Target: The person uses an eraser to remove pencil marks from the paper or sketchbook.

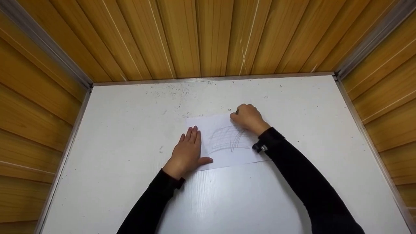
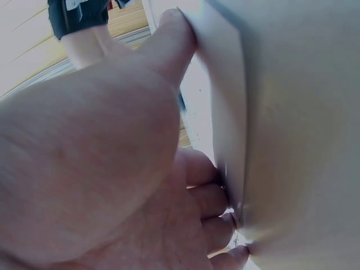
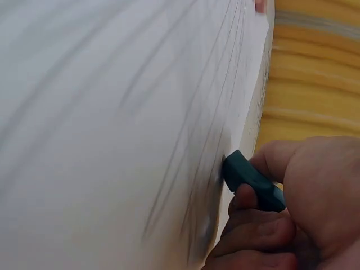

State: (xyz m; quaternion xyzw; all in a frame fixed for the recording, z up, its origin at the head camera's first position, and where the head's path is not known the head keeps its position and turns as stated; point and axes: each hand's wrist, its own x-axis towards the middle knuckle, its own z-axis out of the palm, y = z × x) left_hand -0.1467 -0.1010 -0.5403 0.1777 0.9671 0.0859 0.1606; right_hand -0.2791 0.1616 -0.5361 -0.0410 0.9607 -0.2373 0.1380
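A sheet of white paper (image 1: 227, 159) lies on the table, marked with curved grey pencil lines (image 1: 222, 138). My left hand (image 1: 188, 151) rests flat over its left edge, fingers straight and thumb spread out onto the sheet. Near the far right part of the paper, my right hand (image 1: 248, 117) pinches a small dark green eraser (image 3: 250, 177) between thumb and fingers. In the right wrist view the eraser's end is at the paper beside several pencil lines. The left wrist view shows the left palm (image 2: 90, 163) and the paper's edge, with the fingertips down on it.
The white table (image 1: 107, 156) has dark crumbs (image 1: 175, 94) scattered mostly beyond the paper. Yellow wood-look panels (image 1: 211, 39) with metal edging enclose the far side and both flanks. Black sleeves with wrist cameras cover both forearms.
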